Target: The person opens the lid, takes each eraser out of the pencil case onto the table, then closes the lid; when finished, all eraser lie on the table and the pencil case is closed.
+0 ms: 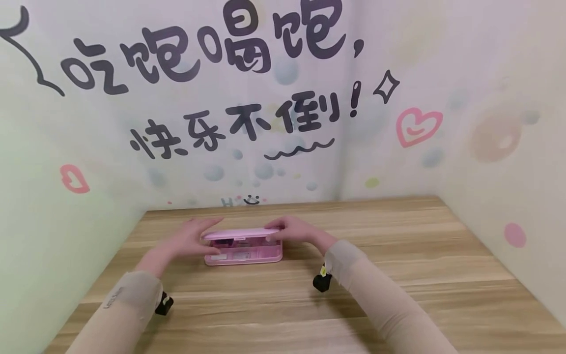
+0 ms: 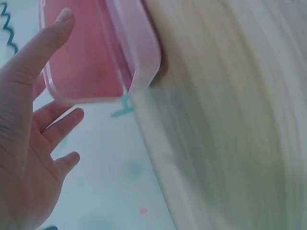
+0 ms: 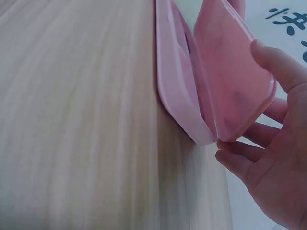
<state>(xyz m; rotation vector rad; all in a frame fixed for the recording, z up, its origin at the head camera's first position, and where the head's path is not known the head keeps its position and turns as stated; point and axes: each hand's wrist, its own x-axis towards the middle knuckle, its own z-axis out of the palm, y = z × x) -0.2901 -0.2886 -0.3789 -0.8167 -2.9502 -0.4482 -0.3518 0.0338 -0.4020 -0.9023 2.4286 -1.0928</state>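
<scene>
Big dark Chinese words are painted on the white wall [image 1: 203, 101]. The top row [image 1: 209, 58] says "吃饱喝饱", with a comma [image 1: 358, 47] after it. The row under it [image 1: 252, 123] says "快乐不倒", and then comes an exclamation mark [image 1: 355, 98]. Low on the wall is a blue-green letter [image 1: 227, 202] that looks like an "H". The see-through band [image 1: 139, 295] round the person's left sleeve [image 1: 108, 327] has small dark letters [image 1: 114, 297]. They seem to start with "Left", but the rest is too tiny to read. The right wrist view shows "快" on the wall too
</scene>
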